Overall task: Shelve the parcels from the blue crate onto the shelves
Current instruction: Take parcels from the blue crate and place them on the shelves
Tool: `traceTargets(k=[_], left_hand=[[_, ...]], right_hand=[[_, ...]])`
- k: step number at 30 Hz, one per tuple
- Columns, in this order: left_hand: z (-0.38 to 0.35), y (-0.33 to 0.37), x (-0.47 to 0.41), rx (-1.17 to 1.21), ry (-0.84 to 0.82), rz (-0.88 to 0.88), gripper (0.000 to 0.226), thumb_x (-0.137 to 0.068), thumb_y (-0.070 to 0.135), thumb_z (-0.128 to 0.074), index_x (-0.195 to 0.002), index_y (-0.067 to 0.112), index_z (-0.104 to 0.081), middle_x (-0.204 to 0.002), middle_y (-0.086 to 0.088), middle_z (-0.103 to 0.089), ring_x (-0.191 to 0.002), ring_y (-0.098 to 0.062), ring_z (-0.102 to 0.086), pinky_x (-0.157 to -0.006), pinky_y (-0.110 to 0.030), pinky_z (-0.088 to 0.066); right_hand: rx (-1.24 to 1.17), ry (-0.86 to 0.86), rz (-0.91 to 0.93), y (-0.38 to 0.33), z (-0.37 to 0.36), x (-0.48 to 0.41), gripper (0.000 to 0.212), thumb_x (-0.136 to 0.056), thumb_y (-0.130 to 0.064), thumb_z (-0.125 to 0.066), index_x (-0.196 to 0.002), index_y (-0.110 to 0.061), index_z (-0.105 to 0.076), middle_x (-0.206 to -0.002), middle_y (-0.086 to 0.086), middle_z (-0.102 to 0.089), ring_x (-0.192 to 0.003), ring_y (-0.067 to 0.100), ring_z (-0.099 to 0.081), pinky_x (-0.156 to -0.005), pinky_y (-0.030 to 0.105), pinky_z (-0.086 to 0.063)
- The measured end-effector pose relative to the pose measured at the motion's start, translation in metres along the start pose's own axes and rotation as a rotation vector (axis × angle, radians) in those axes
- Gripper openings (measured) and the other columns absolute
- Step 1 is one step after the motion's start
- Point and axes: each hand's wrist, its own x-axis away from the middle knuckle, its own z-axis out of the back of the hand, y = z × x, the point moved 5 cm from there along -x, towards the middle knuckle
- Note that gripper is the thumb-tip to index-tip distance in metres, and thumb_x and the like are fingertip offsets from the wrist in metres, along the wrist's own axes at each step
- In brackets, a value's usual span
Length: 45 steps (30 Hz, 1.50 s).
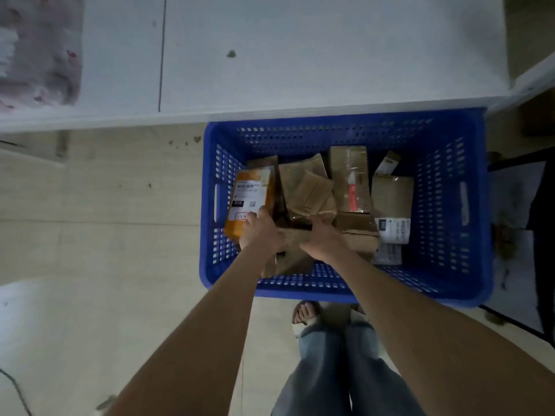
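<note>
A blue perforated crate (447,205) stands on the floor below me with several brown cardboard parcels (348,178) inside. An orange parcel (249,196) with a white label leans against the crate's left wall. My left hand (259,232) grips the orange parcel's near lower corner, fingers on the label. Reaching into the middle of the crate, my right hand (322,238) has its fingers curled over the edge of a brown parcel (300,193). A white shelf (300,55) runs along just beyond the crate.
A pinkish soft package (39,49) lies on the shelf at the far left. My feet in sandals (306,315) stand just in front of the crate. A dark frame (519,163) stands to the right of the crate. Pale tiled floor (105,220) spreads to the left.
</note>
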Motion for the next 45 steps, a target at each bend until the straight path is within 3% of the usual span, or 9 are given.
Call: traceTargets(k=[3, 6, 11, 14, 24, 28, 32, 40, 45], left_hand=[[-0.025, -0.031, -0.026, 0.163, -0.022, 0.152, 0.094, -0.082, 0.037, -0.067, -0.148, 0.013, -0.005, -0.145, -0.019, -0.026, -0.133, -0.036, -0.03, -0.101, -0.048, -0.038], [-0.048, -0.049, -0.046, 0.245, -0.108, 0.213, 0.109, -0.075, 0.049, -0.072, -0.148, 0.007, -0.004, -0.146, -0.02, -0.027, -0.134, -0.038, -0.031, -0.105, -0.05, -0.038], [-0.051, -0.047, -0.052, 0.259, -0.097, 0.158, 0.1, -0.066, 0.049, -0.075, -0.141, 0.002, -0.028, -0.135, -0.013, -0.042, -0.12, -0.03, -0.048, -0.095, -0.044, -0.049], [-0.029, -0.035, -0.039, 0.306, -0.011, 0.117, 0.096, -0.068, 0.043, -0.075, -0.141, 0.007, -0.024, -0.136, -0.01, -0.036, -0.121, -0.028, -0.045, -0.092, -0.038, -0.047], [0.095, 0.018, 0.087, -0.057, 0.446, -0.486, 0.091, -0.069, 0.057, -0.07, -0.14, 0.015, -0.032, -0.137, -0.002, -0.045, -0.127, -0.022, -0.041, -0.107, -0.037, -0.032], [0.137, 0.038, 0.147, -0.085, 0.381, -0.624, 0.071, -0.079, 0.063, -0.058, -0.134, 0.022, -0.041, -0.136, 0.002, -0.049, -0.126, -0.019, -0.042, -0.103, -0.036, -0.037], [0.19, 0.043, 0.186, 0.2, 0.441, -0.476, 0.036, -0.099, 0.041, -0.038, -0.109, 0.014, -0.06, -0.106, -0.006, -0.063, -0.099, -0.025, -0.059, -0.07, -0.03, -0.042], [0.241, 0.024, 0.23, 0.774, 0.164, 0.003, 0.065, -0.092, 0.052, -0.049, -0.14, 0.009, -0.039, -0.135, -0.01, -0.052, -0.12, -0.028, -0.052, -0.099, -0.038, -0.044], [0.267, 0.036, 0.277, 0.934, 0.009, 0.022, 0.064, -0.09, 0.065, -0.037, -0.129, 0.015, -0.05, -0.123, -0.009, -0.06, -0.112, -0.031, -0.057, -0.095, -0.05, -0.05]], right_hand=[[-0.104, -0.097, -0.032, 0.002, -0.033, -0.033, 0.058, -0.091, -0.024, -0.054, -0.143, -0.018, -0.03, -0.12, 0.012, -0.057, -0.094, 0.025, -0.058, -0.072, 0.035, -0.048], [-0.238, -0.128, -0.087, 0.01, -0.059, -0.067, 0.055, -0.089, -0.034, -0.052, -0.138, -0.015, -0.037, -0.125, 0.013, -0.053, -0.106, 0.032, -0.055, -0.083, 0.042, -0.048], [-0.618, -0.103, -0.183, 0.017, -0.067, -0.083, 0.049, -0.086, -0.042, -0.057, -0.125, -0.012, -0.051, -0.103, 0.011, -0.056, -0.08, 0.025, -0.056, -0.071, 0.037, -0.047], [-0.756, -0.083, -0.205, -0.001, -0.039, -0.05, 0.039, -0.096, -0.038, -0.052, -0.124, -0.011, -0.052, -0.105, 0.02, -0.062, -0.092, 0.035, -0.064, -0.086, 0.04, -0.055], [-1.201, -0.274, -0.2, -0.061, 0.06, 0.077, 0.07, -0.077, -0.071, -0.06, -0.12, -0.015, -0.056, -0.112, 0.013, -0.065, -0.106, 0.03, -0.063, -0.091, 0.04, -0.053], [-1.206, -0.268, -0.163, -0.078, 0.099, 0.126, 0.057, -0.071, -0.052, -0.076, -0.112, -0.015, -0.062, -0.115, 0.01, -0.063, -0.104, 0.024, -0.061, -0.082, 0.037, -0.056], [-1.139, -0.248, -0.116, -0.095, 0.133, 0.177, 0.026, -0.077, -0.03, -0.069, -0.098, -0.017, -0.06, -0.117, 0.01, -0.059, -0.108, 0.025, -0.056, -0.097, 0.043, -0.049], [-1.1, -0.198, -0.047, -0.109, 0.199, 0.264, 0.02, -0.074, -0.013, -0.061, -0.094, -0.011, -0.059, -0.089, 0.006, -0.053, -0.081, 0.021, -0.051, -0.066, 0.034, -0.047], [-1.059, -0.229, 0.068, -0.128, 0.23, 0.311, 0.033, -0.065, -0.011, -0.057, -0.097, -0.009, -0.06, -0.093, 0.011, -0.055, -0.09, 0.027, -0.052, -0.079, 0.04, -0.045]])
